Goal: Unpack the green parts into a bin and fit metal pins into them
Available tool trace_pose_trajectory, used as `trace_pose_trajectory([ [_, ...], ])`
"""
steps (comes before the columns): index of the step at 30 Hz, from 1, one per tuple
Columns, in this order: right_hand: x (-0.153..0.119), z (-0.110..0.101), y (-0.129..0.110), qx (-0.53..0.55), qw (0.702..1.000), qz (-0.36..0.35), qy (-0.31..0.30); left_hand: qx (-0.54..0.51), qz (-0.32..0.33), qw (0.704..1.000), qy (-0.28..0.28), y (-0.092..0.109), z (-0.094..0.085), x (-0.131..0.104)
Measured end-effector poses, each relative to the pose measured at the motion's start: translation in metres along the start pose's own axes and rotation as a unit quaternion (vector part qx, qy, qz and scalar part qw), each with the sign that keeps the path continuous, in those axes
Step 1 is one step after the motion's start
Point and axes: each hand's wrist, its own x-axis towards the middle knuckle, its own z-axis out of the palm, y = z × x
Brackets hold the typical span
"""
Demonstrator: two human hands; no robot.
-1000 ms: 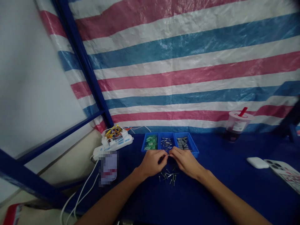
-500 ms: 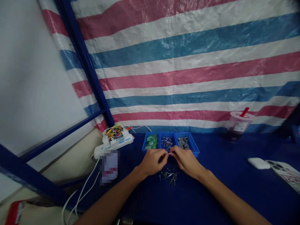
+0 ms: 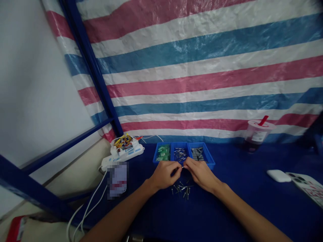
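Note:
Above the blue table, my left hand (image 3: 166,174) and my right hand (image 3: 200,172) meet fingertip to fingertip. Both are closed in a pinch on one small, thin metal piece (image 3: 182,167), mostly hidden by the fingers. Beneath them lies a loose pile of slim metal pieces with dark and silvery parts (image 3: 185,191). Just beyond the hands stands a blue divided tray (image 3: 211,162). Its left compartment holds small green clear pieces (image 3: 163,152), the middle one silvery metal pieces (image 3: 179,153), and the right one grey rod-like pieces (image 3: 197,154).
At the left, a white power strip (image 3: 123,157) carries a container of yellow items (image 3: 123,142), with white cables (image 3: 87,210) trailing down. A blurred-out packet (image 3: 118,180) lies nearby. To the right are a cup with a red straw (image 3: 257,134), a white case (image 3: 279,175) and a phone (image 3: 306,185).
My fingertips have drawn slightly closer together, and less of the small metal piece shows between them. The pile and the tray look the same.

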Motion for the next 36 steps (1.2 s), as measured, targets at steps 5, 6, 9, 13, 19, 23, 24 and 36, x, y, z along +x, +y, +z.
trace_pose_trajectory([
  [5, 0.000, 0.000, 0.000, 0.015, 1.000, 0.002, 0.007, 0.006, -0.027, 1.000, 0.008, -0.001, 0.000, 0.000],
  [6, -0.001, 0.000, 0.000, 0.020, 1.000, 0.004, 0.009, 0.006, -0.033, 0.999, 0.012, -0.002, -0.001, 0.000],
  [9, -0.002, 0.002, 0.002, 0.029, 0.999, 0.013, 0.011, 0.004, -0.039, 0.999, 0.015, -0.002, -0.002, 0.000],
  [13, -0.003, 0.003, 0.004, 0.030, 0.999, 0.013, 0.008, 0.003, -0.034, 0.999, 0.011, -0.001, -0.002, 0.000],
  [19, -0.001, 0.001, 0.004, 0.010, 1.000, 0.010, 0.026, 0.001, -0.029, 1.000, 0.011, 0.001, -0.001, 0.000],
  [23, -0.001, 0.001, 0.004, -0.002, 0.998, 0.008, 0.055, 0.002, -0.035, 0.999, 0.015, 0.000, -0.003, 0.001],
  [24, -0.001, 0.001, 0.004, 0.000, 0.998, 0.007, 0.061, 0.002, -0.037, 0.999, 0.016, 0.000, -0.003, 0.001],
  [36, -0.003, -0.005, 0.008, 0.014, 0.985, -0.007, 0.173, 0.012, -0.063, 0.998, -0.015, -0.002, -0.008, 0.002],
])
